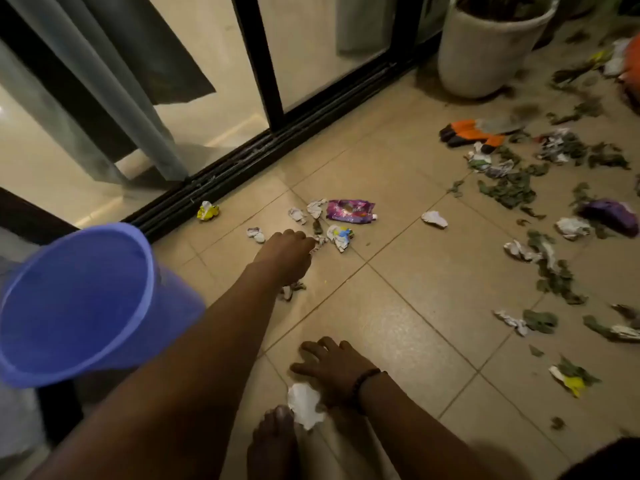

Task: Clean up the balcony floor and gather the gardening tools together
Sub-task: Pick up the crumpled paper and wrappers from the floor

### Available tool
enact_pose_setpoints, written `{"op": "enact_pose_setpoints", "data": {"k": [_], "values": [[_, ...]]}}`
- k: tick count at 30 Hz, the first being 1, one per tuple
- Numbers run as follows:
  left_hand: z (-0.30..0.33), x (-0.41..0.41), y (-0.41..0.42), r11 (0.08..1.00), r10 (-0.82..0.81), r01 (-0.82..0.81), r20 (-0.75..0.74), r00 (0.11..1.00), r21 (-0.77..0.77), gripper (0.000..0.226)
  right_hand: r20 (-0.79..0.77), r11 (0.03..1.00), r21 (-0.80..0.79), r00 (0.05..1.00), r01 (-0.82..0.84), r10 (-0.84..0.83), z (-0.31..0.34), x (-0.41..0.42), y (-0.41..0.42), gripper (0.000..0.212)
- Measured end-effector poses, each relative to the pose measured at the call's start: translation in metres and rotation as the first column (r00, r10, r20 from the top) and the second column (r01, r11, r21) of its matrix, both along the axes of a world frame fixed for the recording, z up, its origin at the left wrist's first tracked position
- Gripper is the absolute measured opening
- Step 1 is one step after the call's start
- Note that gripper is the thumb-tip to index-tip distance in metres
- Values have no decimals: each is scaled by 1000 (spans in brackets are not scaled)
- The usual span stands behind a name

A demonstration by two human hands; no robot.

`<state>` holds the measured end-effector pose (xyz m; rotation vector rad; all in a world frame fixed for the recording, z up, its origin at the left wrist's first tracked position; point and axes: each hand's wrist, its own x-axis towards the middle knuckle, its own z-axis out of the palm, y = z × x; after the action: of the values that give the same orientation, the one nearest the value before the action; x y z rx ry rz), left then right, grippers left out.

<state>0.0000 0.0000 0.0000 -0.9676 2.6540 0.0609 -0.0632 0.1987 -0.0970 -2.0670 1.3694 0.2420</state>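
Note:
My left hand [284, 254] reaches out over the tiled floor, its fingers curled round crumpled paper [319, 241]; more paper shows under the palm. Around it lie several paper scraps, a purple wrapper [350, 211] and a yellow wrapper [207, 211]. My right hand [332, 367] rests on the floor close to me with its fingers spread, a white crumpled paper [304, 403] lying at its thumb side. An orange glove [467, 133] with a grey trowel [500, 124] on it lies at the far right. A blue bucket [79, 299] is at the left.
Dry leaves [509, 190] and more paper litter the floor on the right. A white plant pot [485, 46] stands by the sliding glass door, whose black track [277, 147] runs along the left. My bare foot [273, 441] is near the bottom edge.

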Motion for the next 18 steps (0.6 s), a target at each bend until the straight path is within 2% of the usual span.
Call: {"op": "enact_pose_setpoints", "data": {"k": [3, 6, 9, 11, 13, 15, 16, 17, 18], "values": [[-3, 12, -5, 999, 3, -5, 40, 999, 47, 36, 49, 999, 29, 998, -44, 42, -16, 22, 12, 77], [-8, 26, -11, 995, 30, -34, 50, 998, 89, 37, 92, 994, -44, 991, -97, 101, -41, 35, 19, 54], [-7, 35, -17, 968, 158, -162, 39, 987, 192, 38, 66, 997, -82, 998, -9, 15, -42, 26, 21, 34], [-3, 35, -23, 936, 252, -246, 8, 968, 254, 38, 90, 974, -116, 978, 196, -186, -26, 9, 13, 22], [0, 31, -28, 898, 331, -303, -34, 943, 320, 39, 131, 869, -148, 880, 472, -456, -6, -15, -4, 14], [7, 21, -30, 824, 437, -374, -58, 898, 427, 45, 244, 710, -143, 720, 689, -649, 20, -40, -37, 11], [13, 15, -31, 746, 513, -414, -54, 857, 522, 51, 338, 600, -130, 604, 790, -722, 32, -51, -54, 13], [18, 10, -32, 620, 604, -448, -27, 797, 644, 58, 420, 507, -98, 497, 856, -759, 46, -58, -70, 16], [23, 4, -32, 441, 696, -455, 26, 718, 774, 65, 510, 441, -58, 406, 896, -758, 61, -64, -85, 21]]}}
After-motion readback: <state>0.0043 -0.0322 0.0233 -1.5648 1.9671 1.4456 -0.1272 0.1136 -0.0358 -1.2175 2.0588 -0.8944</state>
